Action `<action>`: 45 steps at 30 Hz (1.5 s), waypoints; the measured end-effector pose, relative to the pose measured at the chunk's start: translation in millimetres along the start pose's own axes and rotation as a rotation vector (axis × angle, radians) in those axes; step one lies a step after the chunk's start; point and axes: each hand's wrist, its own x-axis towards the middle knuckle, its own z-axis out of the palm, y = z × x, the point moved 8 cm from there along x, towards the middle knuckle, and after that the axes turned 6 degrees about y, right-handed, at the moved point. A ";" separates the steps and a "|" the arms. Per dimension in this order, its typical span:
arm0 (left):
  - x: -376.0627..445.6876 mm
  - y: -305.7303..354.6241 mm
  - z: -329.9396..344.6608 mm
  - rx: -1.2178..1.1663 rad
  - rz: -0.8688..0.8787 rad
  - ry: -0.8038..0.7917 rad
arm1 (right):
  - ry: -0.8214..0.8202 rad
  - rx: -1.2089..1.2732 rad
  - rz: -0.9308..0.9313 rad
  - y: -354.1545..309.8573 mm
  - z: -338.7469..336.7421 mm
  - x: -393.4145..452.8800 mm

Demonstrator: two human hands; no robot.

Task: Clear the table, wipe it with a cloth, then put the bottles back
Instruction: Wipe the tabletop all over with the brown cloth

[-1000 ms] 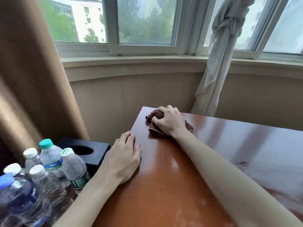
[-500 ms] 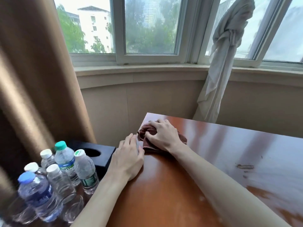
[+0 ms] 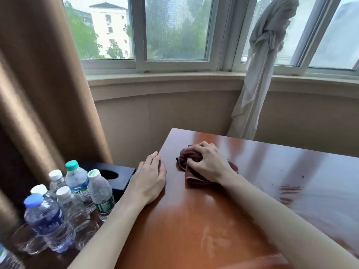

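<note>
curtain: brown drape [image 3: 38,84] hangs down the far left, floor to top of view.
bottles: cluster of clear plastic water bottles [image 3: 77,193] stands upright on a low dark stand left of the surface, off it. Caps white, green, blue. Blue-cap bottle [image 3: 46,220] nearest the camera; clear glasses [image 3: 29,241] sit around its base.
tissue box: dark box [image 3: 114,175] with an oval slot, just behind the bottles, beside the surface's left edge.
left hand: left hand [image 3: 149,179] lies flat, palm down, on the left edge of the surface; fingers straight and together, pointing away, holding nothing. Forearm runs back toward the lower left.
surface: reddish-brown glossy wood surface [image 3: 194,230], far-left corner in view. Streaky wet-looking smears near centre-bottom and at the right side.
cloth: dark red cloth [image 3: 186,160] bunched on the surface near the far-left corner, just right of the left hand, not touching it.
right hand: right hand [image 3: 207,162] on top of the cloth, fingers curled into it, gripping and pressing down. Forearm crosses the surface to the lower right.
window: bay window [image 3: 174,32] behind; buildings and trees outside.
sheer curtain: white sheer curtain [image 3: 260,65] knotted, hanging at right of the window.
</note>
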 end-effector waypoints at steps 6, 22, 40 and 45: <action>5.3 0.4 5.2 0.014 -0.019 -0.007 | 0.070 -0.144 0.147 21.3 37.6 108.4; -6.0 -22.8 -45.4 -0.236 -0.174 0.289 | -0.060 0.002 -0.181 -95.4 63.8 20.5; -259.3 -55.5 -140.2 -0.053 0.073 0.259 | -0.003 0.019 -0.063 -171.4 0.1 -140.9; -287.6 -70.6 -151.7 -0.138 -0.053 0.401 | 0.015 -0.011 -0.217 -219.2 1.5 -207.2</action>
